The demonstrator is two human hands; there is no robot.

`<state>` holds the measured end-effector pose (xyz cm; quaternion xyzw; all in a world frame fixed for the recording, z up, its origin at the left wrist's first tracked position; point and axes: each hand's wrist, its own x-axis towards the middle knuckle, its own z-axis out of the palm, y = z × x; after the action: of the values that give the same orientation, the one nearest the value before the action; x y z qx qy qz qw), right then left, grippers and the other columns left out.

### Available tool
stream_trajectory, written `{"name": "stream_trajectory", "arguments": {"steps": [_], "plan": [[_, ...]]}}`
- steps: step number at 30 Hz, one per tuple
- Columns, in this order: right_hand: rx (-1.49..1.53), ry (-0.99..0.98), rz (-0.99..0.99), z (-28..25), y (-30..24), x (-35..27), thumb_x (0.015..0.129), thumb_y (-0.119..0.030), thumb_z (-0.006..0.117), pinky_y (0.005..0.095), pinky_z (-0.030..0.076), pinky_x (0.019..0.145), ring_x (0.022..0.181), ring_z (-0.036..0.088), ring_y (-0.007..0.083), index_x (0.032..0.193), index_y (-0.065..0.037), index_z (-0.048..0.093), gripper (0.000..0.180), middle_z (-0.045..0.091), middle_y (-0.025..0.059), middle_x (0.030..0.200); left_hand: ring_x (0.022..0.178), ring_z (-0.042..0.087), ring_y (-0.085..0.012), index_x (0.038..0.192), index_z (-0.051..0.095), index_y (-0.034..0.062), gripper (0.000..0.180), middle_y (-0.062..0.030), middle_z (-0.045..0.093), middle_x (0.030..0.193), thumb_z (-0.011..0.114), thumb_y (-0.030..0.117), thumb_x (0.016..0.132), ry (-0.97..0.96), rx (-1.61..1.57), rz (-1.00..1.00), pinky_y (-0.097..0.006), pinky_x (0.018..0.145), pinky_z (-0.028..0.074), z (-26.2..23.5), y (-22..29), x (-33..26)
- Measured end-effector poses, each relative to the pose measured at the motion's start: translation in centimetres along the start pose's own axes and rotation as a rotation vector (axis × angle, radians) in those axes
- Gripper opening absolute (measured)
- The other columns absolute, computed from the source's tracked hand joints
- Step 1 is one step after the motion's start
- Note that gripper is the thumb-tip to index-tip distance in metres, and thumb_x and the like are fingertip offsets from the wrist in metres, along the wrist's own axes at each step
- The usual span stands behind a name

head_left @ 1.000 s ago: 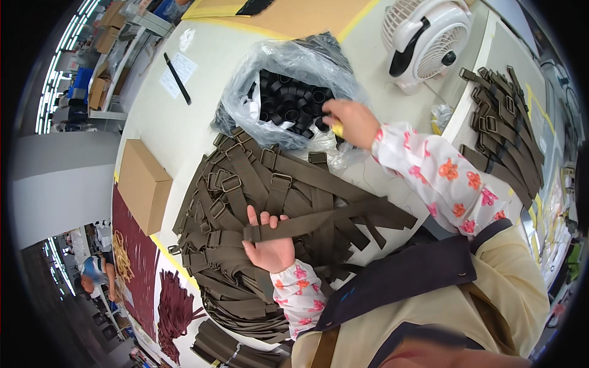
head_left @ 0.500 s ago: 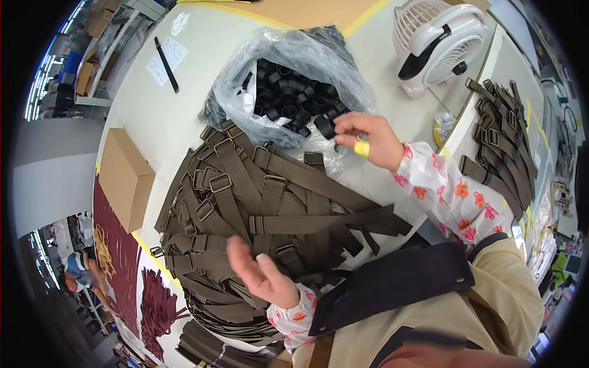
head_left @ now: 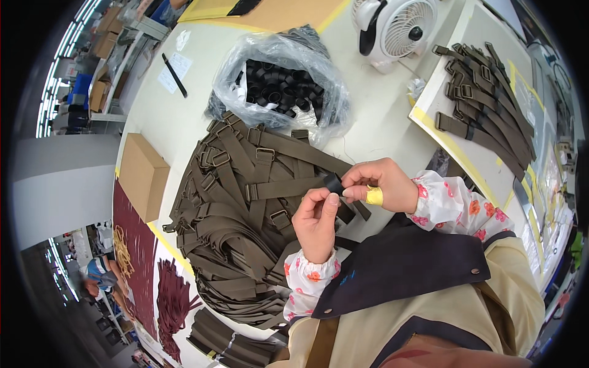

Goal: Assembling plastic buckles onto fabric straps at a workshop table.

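Observation:
A small black loop of band (head_left: 334,183) is held between my two hands, above the pile of olive-brown webbing straps (head_left: 257,211). My right hand (head_left: 386,186) pinches its right side; yellow tape is wrapped round a finger. My left hand (head_left: 318,221) is closed, with thumb and forefinger at the loop's lower edge. The straps carry metal buckles and lie heaped on the table, several ends pointing toward my hands. Beyond the pile stands an open clear plastic bag (head_left: 337,98) full of similar black loops (head_left: 282,89).
A white fan (head_left: 402,30) stands at the far right of the table. More buckled straps (head_left: 485,98) lie on the right-hand surface. At the left are a cardboard box (head_left: 144,178), dark red strips (head_left: 173,300) and a bundle of straps (head_left: 230,340). Another person (head_left: 104,276) is at the far left.
My right hand has brought a black loop from the bag back toward me, over the straps. My left hand has moved right and up to meet it, fingers closing.

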<state>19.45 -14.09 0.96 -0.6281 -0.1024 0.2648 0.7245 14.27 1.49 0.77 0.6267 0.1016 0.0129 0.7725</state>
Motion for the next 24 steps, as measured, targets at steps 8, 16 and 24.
{"name": "stream_trajectory", "arguments": {"steps": [8,16,24], "plan": [[0.223,0.05,0.163,-0.9,1.4,-3.7,0.078,-0.009,0.064,0.0233,0.047,0.065,0.073,0.057,0.011,0.104,0.0,0.046,0.032,0.058,0.0067,0.086,0.06,0.053,-0.0145,0.078,0.056,-0.0001,0.007,-0.0072,0.056,0.071,0.063,0.001,0.074,-0.164,0.483,0.223,-0.024,0.057,0.042,1.4,-1.1,-1.9],[0.304,0.322,0.304,-4.9,7.0,-6.6,0.079,-0.006,0.061,0.0225,0.048,0.066,0.07,0.057,0.0102,0.103,0.003,0.055,0.026,0.06,0.006,0.083,0.096,0.05,-0.0292,0.098,0.056,0.0026,0.036,-0.0109,0.055,0.1,0.069,0.012,0.065,-0.475,1.038,0.529,-0.04,0.085,0.039,1.7,-5.6,1.7],[0.264,0.333,0.322,-7.1,8.5,-6.7,0.077,-0.01,0.065,0.021,0.043,0.065,0.068,0.053,0.0081,0.093,0.001,0.055,0.021,0.057,0.0022,0.078,0.08,0.055,-0.026,0.084,0.059,0.0057,0.011,-0.0073,0.059,0.08,0.059,0.009,0.074,-0.682,1.2,0.472,-0.041,0.077,0.039,1.1,-9.6,6.4]]}}
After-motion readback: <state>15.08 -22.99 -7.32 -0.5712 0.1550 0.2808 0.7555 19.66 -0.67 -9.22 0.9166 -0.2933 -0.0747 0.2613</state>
